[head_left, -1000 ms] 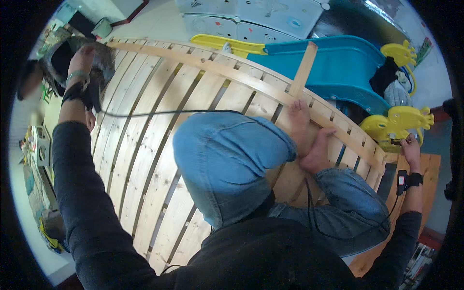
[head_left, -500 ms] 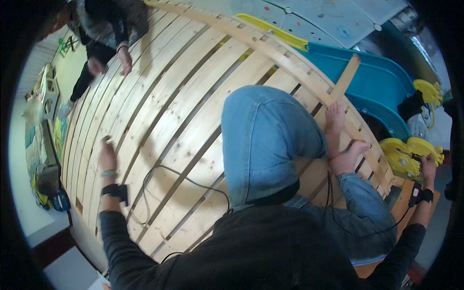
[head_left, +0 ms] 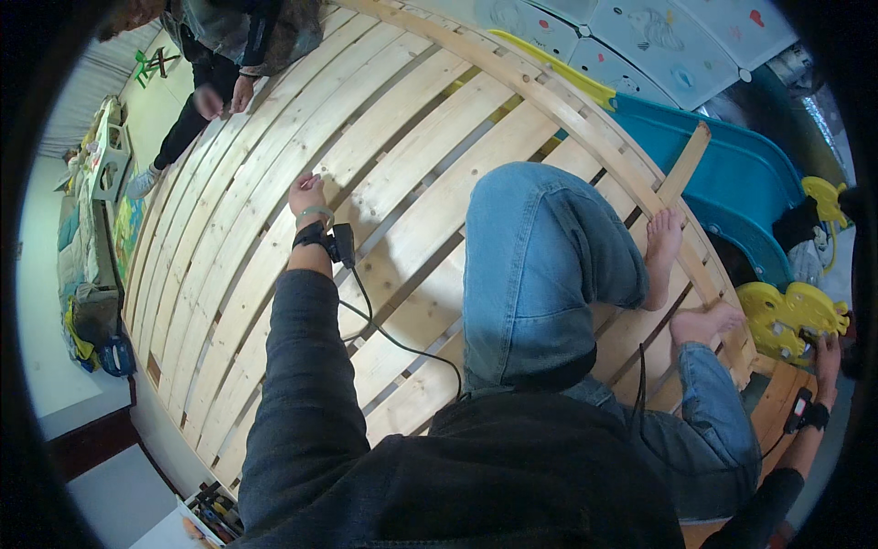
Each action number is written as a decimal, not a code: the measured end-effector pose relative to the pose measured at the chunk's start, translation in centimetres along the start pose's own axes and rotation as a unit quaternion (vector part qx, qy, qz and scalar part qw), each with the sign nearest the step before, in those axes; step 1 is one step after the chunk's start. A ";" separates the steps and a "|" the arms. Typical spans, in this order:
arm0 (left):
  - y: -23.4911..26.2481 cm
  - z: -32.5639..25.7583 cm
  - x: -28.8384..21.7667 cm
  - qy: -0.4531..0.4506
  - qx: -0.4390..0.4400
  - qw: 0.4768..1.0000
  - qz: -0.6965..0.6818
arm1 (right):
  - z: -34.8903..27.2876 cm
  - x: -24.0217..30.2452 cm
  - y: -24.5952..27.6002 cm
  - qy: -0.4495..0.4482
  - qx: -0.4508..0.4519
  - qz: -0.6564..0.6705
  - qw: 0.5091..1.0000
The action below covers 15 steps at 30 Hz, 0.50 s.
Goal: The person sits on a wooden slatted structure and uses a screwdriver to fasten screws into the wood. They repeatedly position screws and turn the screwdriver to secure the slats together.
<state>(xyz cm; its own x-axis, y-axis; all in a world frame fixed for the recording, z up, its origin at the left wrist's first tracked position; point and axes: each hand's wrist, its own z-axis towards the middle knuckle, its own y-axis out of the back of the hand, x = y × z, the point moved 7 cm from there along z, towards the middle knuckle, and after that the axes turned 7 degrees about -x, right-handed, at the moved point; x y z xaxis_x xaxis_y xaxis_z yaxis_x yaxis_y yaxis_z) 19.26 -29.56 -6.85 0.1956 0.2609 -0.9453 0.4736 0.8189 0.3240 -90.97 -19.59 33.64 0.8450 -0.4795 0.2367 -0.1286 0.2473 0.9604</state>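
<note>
Pale wooden slats [head_left: 412, 183] of a large bed frame fill the view, curving from the lower left up to the right, with a green floor and stacked bedding beyond the frame's left edge. At the top left another person [head_left: 219, 46] bends over the slats, one hand hanging near the frame's edge. The wearer's left hand [head_left: 306, 194] rests on a slat near the middle, fingers curled downward against the wood and holding nothing; a black strap with a small box and a cable sits on the wrist. To its right are the wearer's bent knee in blue jeans and two bare feet on the slats. At the far right, the right hand [head_left: 828, 352] touches a yellow plastic toy [head_left: 786, 316] beside a blue slide [head_left: 732, 183]; how far it is open cannot be told.
</note>
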 end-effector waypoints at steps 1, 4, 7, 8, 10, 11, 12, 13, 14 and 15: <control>-0.5 0.6 0.4 0.024 0.010 0.999 0.029 | 0.1 -1.5 0.2 -0.007 -0.005 -0.020 1.000; -2.1 0.8 1.6 0.067 0.039 0.996 0.045 | 0.2 -7.5 0.9 -0.039 -0.021 -0.094 0.995; -1.3 0.2 3.1 0.139 -0.028 0.990 -0.013 | -0.1 -13.0 2.2 -0.065 -0.032 -0.141 0.987; -0.9 0.2 3.2 0.142 -0.057 0.986 -0.073 | -0.2 -14.3 2.7 -0.070 -0.040 -0.151 0.985; 0.0 1.0 2.8 0.122 -0.073 0.990 -0.026 | -0.3 -16.0 3.3 -0.101 -0.025 -0.088 0.991; 0.1 1.8 2.3 0.102 -0.070 0.991 -0.054 | -0.3 -16.2 3.8 -0.103 -0.035 -0.091 0.990; 0.6 2.8 1.0 0.028 -0.079 0.996 0.043 | -0.3 -16.1 4.3 -0.104 -0.044 -0.094 0.989; 0.7 3.9 0.4 0.016 -0.079 0.996 0.026 | -0.5 -15.9 4.5 -0.105 -0.052 -0.099 0.988; 0.7 4.8 -0.3 0.007 -0.080 0.997 0.010 | -0.7 -15.8 4.8 -0.123 -0.065 -0.072 0.988; 0.7 5.6 -1.0 -0.001 -0.083 0.997 -0.006 | -1.1 -15.2 4.6 -0.103 -0.051 -0.099 0.988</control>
<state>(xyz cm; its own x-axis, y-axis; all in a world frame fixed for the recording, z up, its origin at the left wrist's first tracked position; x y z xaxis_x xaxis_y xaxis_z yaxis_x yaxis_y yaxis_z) 24.21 -32.08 -5.50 0.1933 0.2501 -0.9487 0.3280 0.8949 0.3027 -103.85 -10.21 34.24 0.7228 -0.6864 0.0799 0.0912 0.2094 0.9736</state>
